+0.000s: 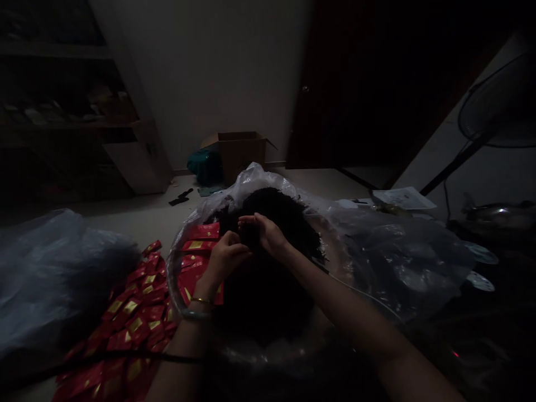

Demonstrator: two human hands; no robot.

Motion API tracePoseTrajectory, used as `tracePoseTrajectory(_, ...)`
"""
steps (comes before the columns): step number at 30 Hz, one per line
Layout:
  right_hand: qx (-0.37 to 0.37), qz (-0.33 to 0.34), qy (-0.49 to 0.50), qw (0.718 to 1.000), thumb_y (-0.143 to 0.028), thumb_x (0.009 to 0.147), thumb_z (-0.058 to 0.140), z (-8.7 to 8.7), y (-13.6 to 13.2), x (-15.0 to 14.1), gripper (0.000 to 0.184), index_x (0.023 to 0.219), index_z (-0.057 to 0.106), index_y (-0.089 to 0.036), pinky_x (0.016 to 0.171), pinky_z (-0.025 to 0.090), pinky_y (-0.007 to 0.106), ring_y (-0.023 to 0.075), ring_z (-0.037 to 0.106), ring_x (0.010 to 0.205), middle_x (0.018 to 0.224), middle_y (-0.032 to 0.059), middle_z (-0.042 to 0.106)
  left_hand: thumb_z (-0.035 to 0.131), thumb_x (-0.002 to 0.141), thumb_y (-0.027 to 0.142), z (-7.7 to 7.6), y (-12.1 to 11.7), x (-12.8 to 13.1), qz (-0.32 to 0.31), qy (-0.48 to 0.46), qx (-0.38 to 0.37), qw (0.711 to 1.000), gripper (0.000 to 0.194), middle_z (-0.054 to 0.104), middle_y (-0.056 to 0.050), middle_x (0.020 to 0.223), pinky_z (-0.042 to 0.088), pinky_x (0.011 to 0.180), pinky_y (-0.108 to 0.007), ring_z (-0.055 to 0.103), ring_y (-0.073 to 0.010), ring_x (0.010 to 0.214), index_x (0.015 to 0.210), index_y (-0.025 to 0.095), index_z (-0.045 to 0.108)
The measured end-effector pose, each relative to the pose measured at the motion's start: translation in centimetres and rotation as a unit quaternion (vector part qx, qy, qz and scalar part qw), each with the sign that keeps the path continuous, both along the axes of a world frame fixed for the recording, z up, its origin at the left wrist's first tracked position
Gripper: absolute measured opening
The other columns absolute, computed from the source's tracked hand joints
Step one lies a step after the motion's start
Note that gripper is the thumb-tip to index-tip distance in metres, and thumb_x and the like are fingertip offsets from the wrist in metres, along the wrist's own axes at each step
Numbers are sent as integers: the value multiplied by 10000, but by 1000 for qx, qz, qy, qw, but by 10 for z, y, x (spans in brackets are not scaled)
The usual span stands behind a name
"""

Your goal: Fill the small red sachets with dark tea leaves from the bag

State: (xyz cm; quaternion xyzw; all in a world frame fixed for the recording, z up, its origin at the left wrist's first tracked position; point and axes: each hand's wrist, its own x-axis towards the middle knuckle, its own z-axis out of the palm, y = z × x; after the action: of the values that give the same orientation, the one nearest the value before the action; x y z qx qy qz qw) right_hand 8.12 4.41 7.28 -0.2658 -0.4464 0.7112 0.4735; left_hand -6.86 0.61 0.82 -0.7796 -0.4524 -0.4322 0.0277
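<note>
A heap of dark, loose, dry leaves (276, 206), looking like tea, fills a round basket lined with clear plastic (345, 245). Over the heap, my left hand (228, 254) has thumb and fingers pinched together; a gold bracelet and a pale bangle circle its wrist. Facing it, my right hand (270, 234) is curled, its fingers pointing left around a dark mass. The room is too dim to show what lies between the two hands. Flat red packets (201, 245) with gold labels rest inside the basket's left side, next to my left hand.
Many small filled red packets (140, 321) are piled on the floor at left, beside a big translucent plastic bag (54, 273). More plastic sheeting (402, 262) spreads right. Behind stand a cardboard box (243, 153) and a teal bag (205, 166). A fan (498, 106) is at right.
</note>
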Motion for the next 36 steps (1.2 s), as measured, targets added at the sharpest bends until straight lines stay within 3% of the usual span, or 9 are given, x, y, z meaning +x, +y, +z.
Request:
tracePoseTrajectory(9,104,45,-134,984,-64,626,541,2,-3,15,420,968,715,-234,986,394,362,196,570,1033,1088,13,668,686,759,326,-2,1,-1,17,-20,9,1000,138,534,-21,820,457,588,-223,527,-110,688,690,207,696)
tracePoseTrajectory(13,198,-61,-167,964,-94,664,533,3,-4,26,444,1050,660,-271,899,460,356,180,571,980,1216,20,560,675,769,345,0,0,-1,25,-24,57,998,154,565,-32,807,474,624,-250,543,-133,727,702,209,698)
tracePoseTrajectory(16,342,-51,-262,901,-148,717,557,4,-8,37,342,1018,664,-270,923,433,420,211,545,994,1112,40,600,667,775,363,7,-3,1,35,-16,93,995,161,590,-32,799,481,665,-278,542,-152,770,703,222,694)
tracePoseTrajectory(19,479,12,-382,790,-182,719,630,3,-15,45,173,867,694,-244,944,385,460,258,501,1028,931,67,638,629,811,338,11,-7,5,10,-7,103,995,159,609,-32,799,484,706,-288,546,-162,819,722,217,683)
tracePoseTrajectory(24,537,54,-520,663,-160,696,668,-6,-23,43,38,731,668,-178,799,412,412,263,516,898,835,106,629,571,854,306,3,-13,15,-25,8,37,999,170,588,-32,811,484,667,-252,548,-133,757,754,202,663)
tracePoseTrajectory(29,496,56,-498,709,-179,782,623,-17,-16,49,69,794,684,-209,755,406,354,212,562,816,839,73,660,624,804,308,-5,-12,22,-40,-136,-50,989,132,567,-53,985,514,750,-293,582,-153,874,885,204,628)
tracePoseTrajectory(31,490,19,-467,736,-214,808,607,-21,-10,54,97,825,701,-234,787,409,373,219,579,853,882,73,679,712,717,328,-2,-11,23,-67,-208,-125,968,427,564,-84,1123,506,838,-351,578,-198,1001,1097,206,561)
tracePoseTrajectory(33,500,-5,-425,755,-242,832,576,-23,-6,58,143,867,713,-265,836,410,404,234,585,921,922,70,694,760,652,360,1,-12,22,-126,-240,-249,930,629,596,-92,1131,510,845,-374,590,-225,1013,1203,197,506)
tracePoseTrajectory(36,512,-8,-378,771,-235,853,524,-22,-5,63,218,936,714,-303,916,386,464,265,559,1062,959,53,708,657,751,441,1,-16,22,-232,-242,-433,837,411,679,-77,915,544,701,-363,646,-222,823,1064,178,624)
